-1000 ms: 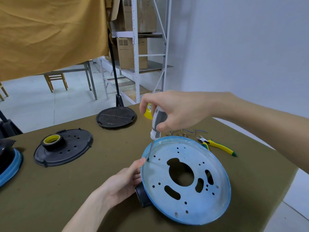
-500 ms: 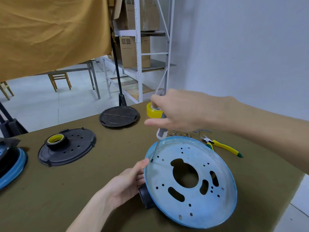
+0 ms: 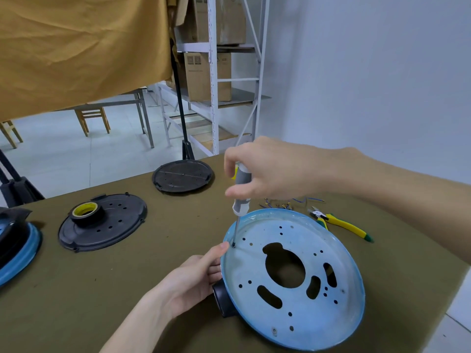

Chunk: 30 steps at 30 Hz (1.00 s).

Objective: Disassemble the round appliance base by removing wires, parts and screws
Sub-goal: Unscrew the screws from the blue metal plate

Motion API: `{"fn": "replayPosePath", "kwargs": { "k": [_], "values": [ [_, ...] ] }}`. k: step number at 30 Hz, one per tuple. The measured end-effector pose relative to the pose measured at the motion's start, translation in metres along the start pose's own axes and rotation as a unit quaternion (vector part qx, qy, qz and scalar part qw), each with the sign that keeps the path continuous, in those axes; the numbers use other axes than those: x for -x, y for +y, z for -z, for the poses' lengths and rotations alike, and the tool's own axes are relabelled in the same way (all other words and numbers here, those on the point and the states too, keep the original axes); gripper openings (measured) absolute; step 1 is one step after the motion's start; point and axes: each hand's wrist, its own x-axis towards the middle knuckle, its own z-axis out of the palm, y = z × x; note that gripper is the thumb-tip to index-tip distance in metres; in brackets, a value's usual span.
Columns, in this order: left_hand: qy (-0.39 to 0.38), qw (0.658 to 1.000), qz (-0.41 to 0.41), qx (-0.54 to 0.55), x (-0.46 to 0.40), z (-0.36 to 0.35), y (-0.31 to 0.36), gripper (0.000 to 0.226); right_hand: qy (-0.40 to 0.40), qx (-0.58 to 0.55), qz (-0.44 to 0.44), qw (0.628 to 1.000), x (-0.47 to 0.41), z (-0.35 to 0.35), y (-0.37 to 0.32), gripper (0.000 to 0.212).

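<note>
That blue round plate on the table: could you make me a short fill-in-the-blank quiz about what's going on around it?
1. The right hand holds a ____ whose tip touches the blue round base near its left rim.
2. The left hand steadies the base at its ____ edge.
3. A roll of yellow tape sits on a ____ disc.
4. The pliers beyond the base have yellow and ____ handles.

Missing words: screwdriver; left; black; green

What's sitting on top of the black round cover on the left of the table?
A roll of yellow tape sits on top of the black cover, near its middle. The holes around it show, but whatever lies under the roll is covered.
</note>
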Motion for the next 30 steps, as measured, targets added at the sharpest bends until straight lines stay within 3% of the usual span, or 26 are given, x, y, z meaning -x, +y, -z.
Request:
{"fn": "replayPosePath", "kwargs": {
  "k": [4, 6, 10, 12, 14, 18, 23, 25, 28, 30],
  "values": [
    [0.001, 1.0, 0.004, 0.002, -0.003, 0.003, 0.0, 0.072, -0.069, -0.054, 0.024, 0.996, 0.002, 0.011, 0.003, 0.03],
    [-0.002, 1.0, 0.009, 0.0, -0.004, 0.004, -0.001, 0.068, -0.044, -0.017, 0.013, 0.999, 0.002, 0.006, 0.003, 0.022],
    [-0.005, 1.0, 0.014, -0.002, -0.006, 0.007, -0.002, 0.066, 0.018, 0.042, -0.007, 0.999, 0.0, -0.006, 0.005, 0.032],
    [-0.001, 1.0, 0.014, 0.004, -0.007, 0.008, -0.002, 0.074, -0.028, -0.007, 0.013, 1.0, 0.0, -0.004, 0.006, 0.02],
    [-0.003, 1.0, 0.013, 0.01, -0.008, 0.009, -0.003, 0.08, -0.076, -0.047, 0.025, 0.996, 0.001, 0.002, 0.006, 0.023],
    [-0.025, 1.0, 0.016, 0.007, -0.009, 0.011, -0.003, 0.062, -0.088, -0.057, 0.028, 0.994, 0.002, 0.006, 0.005, 0.03],
    [-0.031, 0.999, 0.016, 0.009, -0.008, 0.01, -0.003, 0.053, -0.032, 0.063, -0.016, 0.997, 0.0, -0.001, 0.002, 0.037],
    [-0.033, 0.999, 0.016, 0.007, -0.008, 0.009, -0.003, 0.053, -0.073, 0.012, 0.019, 0.997, 0.001, 0.002, 0.001, 0.022],
    [-0.035, 0.999, 0.015, 0.004, -0.008, 0.009, -0.004, 0.053, -0.127, -0.028, 0.04, 0.991, 0.003, 0.011, 0.003, 0.04],
    [-0.036, 0.999, 0.014, -0.004, -0.008, 0.009, -0.004, 0.054, -0.106, -0.012, 0.032, 0.994, 0.004, 0.007, 0.004, 0.037]
  ]
}}
